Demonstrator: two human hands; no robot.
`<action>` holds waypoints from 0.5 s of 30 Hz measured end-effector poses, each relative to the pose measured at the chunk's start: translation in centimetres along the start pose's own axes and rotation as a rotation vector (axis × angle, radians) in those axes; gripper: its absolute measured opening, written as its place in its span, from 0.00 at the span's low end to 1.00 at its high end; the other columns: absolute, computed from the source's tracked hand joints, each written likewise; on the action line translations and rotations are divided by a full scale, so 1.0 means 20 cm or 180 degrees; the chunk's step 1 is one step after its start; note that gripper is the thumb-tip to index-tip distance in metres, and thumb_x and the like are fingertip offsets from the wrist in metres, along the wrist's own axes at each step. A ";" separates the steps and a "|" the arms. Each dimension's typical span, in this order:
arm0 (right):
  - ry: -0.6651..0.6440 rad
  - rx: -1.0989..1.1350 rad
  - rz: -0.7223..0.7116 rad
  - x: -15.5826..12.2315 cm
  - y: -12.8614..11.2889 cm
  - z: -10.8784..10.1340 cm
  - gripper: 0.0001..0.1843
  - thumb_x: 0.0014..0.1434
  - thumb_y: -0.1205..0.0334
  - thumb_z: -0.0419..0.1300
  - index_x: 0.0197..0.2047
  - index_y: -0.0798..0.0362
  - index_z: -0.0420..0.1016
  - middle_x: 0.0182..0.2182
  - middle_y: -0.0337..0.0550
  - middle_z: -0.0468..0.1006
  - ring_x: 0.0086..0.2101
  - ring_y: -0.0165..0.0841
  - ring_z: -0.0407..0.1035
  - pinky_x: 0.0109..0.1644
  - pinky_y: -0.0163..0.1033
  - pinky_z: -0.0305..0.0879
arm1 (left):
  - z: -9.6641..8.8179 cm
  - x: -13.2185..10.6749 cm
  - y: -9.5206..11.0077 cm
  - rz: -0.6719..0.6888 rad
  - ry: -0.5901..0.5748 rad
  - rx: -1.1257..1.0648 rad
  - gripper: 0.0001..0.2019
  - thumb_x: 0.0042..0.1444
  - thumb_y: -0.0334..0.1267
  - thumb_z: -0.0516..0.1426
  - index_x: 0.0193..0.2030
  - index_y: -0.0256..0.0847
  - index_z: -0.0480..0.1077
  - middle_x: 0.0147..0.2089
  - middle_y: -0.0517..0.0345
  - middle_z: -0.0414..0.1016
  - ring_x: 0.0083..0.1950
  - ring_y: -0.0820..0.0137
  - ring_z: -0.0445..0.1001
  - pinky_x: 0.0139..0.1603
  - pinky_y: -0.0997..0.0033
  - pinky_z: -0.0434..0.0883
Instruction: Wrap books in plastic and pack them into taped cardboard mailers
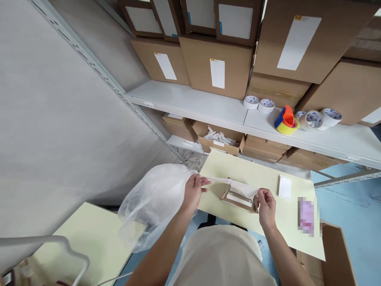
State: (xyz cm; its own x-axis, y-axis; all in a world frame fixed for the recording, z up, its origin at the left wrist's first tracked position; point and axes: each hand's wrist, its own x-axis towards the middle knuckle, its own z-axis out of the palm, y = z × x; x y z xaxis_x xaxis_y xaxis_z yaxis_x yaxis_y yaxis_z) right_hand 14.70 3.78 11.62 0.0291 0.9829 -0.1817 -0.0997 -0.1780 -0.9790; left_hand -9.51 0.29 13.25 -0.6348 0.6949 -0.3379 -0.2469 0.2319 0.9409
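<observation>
A thin, whitish translucent strip (242,186) stretches between my two hands, over a small brown carton (240,202) with a white label on the pale yellow table. My left hand (194,191) pinches the left end between thumb and fingertips, just off the table's left side. At the carton's right end, my right hand (267,207) is closed on the strip's other end, its fingertips beside the carton's edge. A shiny band crosses the top of the carton. Whether the strip is a bag's edge or a separate piece, I cannot tell.
A large translucent plastic bag (154,202) bulges left of the table. A white card (285,186) lies on the right side, near a blurred pink item (306,215). Tape rolls and a tape dispenser (286,120) stand on the shelf. An open carton (336,250) sits at lower right.
</observation>
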 end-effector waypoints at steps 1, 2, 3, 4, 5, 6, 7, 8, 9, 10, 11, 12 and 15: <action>0.0214 0.0038 -0.0114 -0.01 0.00 0.03 0.20 0.55 0.42 0.61 0.31 0.50 0.65 0.14 0.27 0.59 0.16 0.24 0.52 0.19 0.31 0.48 | -0.05 0.05 0.01 0.0130 0.0134 -0.0007 0.17 0.51 0.54 0.55 0.33 0.42 0.59 0.29 0.62 0.72 0.31 0.69 0.79 0.21 0.78 0.67; 0.0414 0.0089 -0.0247 -0.01 -0.01 0.07 0.19 0.56 0.43 0.61 0.31 0.50 0.64 0.15 0.27 0.58 0.16 0.24 0.53 0.20 0.31 0.49 | -0.10 0.09 0.01 0.0280 0.0279 0.0013 0.17 0.52 0.54 0.54 0.33 0.42 0.59 0.29 0.62 0.72 0.32 0.69 0.79 0.22 0.77 0.69; 0.0577 0.0141 -0.0375 -0.02 -0.01 0.10 0.19 0.57 0.44 0.60 0.31 0.50 0.63 0.16 0.27 0.58 0.17 0.24 0.54 0.21 0.31 0.51 | -0.15 0.14 0.01 0.0436 0.0397 0.0063 0.16 0.53 0.54 0.54 0.33 0.42 0.59 0.28 0.62 0.72 0.32 0.68 0.79 0.23 0.75 0.71; 0.0682 0.0176 -0.0475 -0.02 -0.02 0.13 0.18 0.58 0.44 0.60 0.31 0.50 0.63 0.17 0.27 0.58 0.17 0.24 0.55 0.21 0.31 0.52 | -0.20 0.19 0.01 0.0575 0.0446 0.0146 0.16 0.53 0.54 0.54 0.33 0.43 0.59 0.28 0.63 0.71 0.32 0.68 0.78 0.24 0.74 0.72; 0.0740 0.0183 -0.0541 -0.03 -0.02 0.16 0.18 0.58 0.45 0.60 0.31 0.50 0.63 0.18 0.27 0.59 0.18 0.24 0.56 0.22 0.32 0.53 | -0.25 0.23 0.01 0.0678 0.0404 0.0257 0.16 0.53 0.54 0.54 0.33 0.43 0.59 0.27 0.63 0.71 0.31 0.68 0.78 0.25 0.72 0.73; 0.0768 0.0164 -0.0576 -0.04 -0.02 0.19 0.17 0.58 0.45 0.59 0.31 0.50 0.64 0.18 0.28 0.60 0.18 0.24 0.57 0.22 0.32 0.53 | -0.29 0.28 0.00 0.0736 0.0277 0.0395 0.16 0.54 0.54 0.54 0.33 0.43 0.59 0.26 0.63 0.71 0.30 0.68 0.78 0.26 0.71 0.74; 0.0786 0.0129 -0.0592 -0.05 -0.01 0.21 0.17 0.59 0.45 0.60 0.32 0.50 0.64 0.19 0.28 0.61 0.18 0.24 0.58 0.23 0.32 0.54 | -0.33 0.34 -0.01 0.0751 0.0081 0.0561 0.15 0.54 0.54 0.53 0.32 0.43 0.60 0.26 0.63 0.72 0.29 0.68 0.78 0.27 0.70 0.75; 0.0814 0.0096 -0.0603 -0.06 -0.01 0.24 0.17 0.58 0.45 0.60 0.32 0.50 0.65 0.19 0.28 0.61 0.19 0.25 0.58 0.24 0.32 0.55 | -0.37 0.39 -0.01 0.0745 -0.0150 0.0751 0.15 0.54 0.53 0.53 0.31 0.43 0.61 0.25 0.62 0.72 0.29 0.68 0.78 0.28 0.69 0.75; 0.0857 0.0077 -0.0618 -0.08 0.00 0.26 0.17 0.58 0.45 0.60 0.32 0.50 0.65 0.19 0.29 0.61 0.19 0.25 0.59 0.25 0.33 0.56 | -0.40 0.45 -0.01 0.0736 -0.0379 0.0964 0.14 0.54 0.52 0.53 0.31 0.43 0.61 0.25 0.61 0.73 0.28 0.68 0.78 0.29 0.68 0.75; 0.0915 0.0068 -0.0641 -0.10 0.01 0.28 0.17 0.58 0.45 0.60 0.32 0.51 0.65 0.20 0.29 0.61 0.19 0.25 0.59 0.26 0.34 0.57 | -0.42 0.51 -0.01 0.0738 -0.0590 0.1196 0.13 0.54 0.51 0.53 0.30 0.43 0.62 0.25 0.61 0.74 0.28 0.68 0.77 0.30 0.68 0.75; 0.0978 0.0066 -0.0671 -0.13 0.02 0.31 0.18 0.57 0.44 0.61 0.32 0.51 0.66 0.20 0.29 0.61 0.19 0.25 0.60 0.26 0.34 0.57 | -0.43 0.58 -0.01 0.0758 -0.0783 0.1434 0.12 0.53 0.49 0.54 0.29 0.44 0.63 0.25 0.61 0.74 0.27 0.68 0.77 0.31 0.68 0.75; 0.1037 0.0061 -0.0703 -0.15 0.03 0.33 0.18 0.57 0.44 0.61 0.32 0.51 0.66 0.20 0.29 0.62 0.19 0.25 0.60 0.27 0.34 0.58 | -0.42 0.65 0.00 0.0794 -0.0951 0.1660 0.11 0.53 0.48 0.54 0.28 0.44 0.63 0.24 0.60 0.75 0.27 0.67 0.77 0.32 0.68 0.75; 0.1142 -0.0042 -0.0778 -0.23 0.05 0.39 0.18 0.58 0.44 0.60 0.33 0.51 0.66 0.19 0.30 0.64 0.20 0.26 0.59 0.28 0.35 0.57 | -0.31 0.86 0.06 0.0967 -0.1201 0.1991 0.09 0.53 0.45 0.53 0.28 0.44 0.66 0.25 0.58 0.76 0.30 0.65 0.77 0.40 0.64 0.75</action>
State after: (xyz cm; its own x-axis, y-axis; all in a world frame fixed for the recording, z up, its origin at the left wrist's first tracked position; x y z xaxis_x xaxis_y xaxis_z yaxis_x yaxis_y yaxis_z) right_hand 6.72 -0.54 12.24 0.3944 0.9182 0.0370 -0.0344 0.0550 -0.9979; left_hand -25.35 8.26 8.36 -0.2897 0.9471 -0.1381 0.4260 0.2567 0.8675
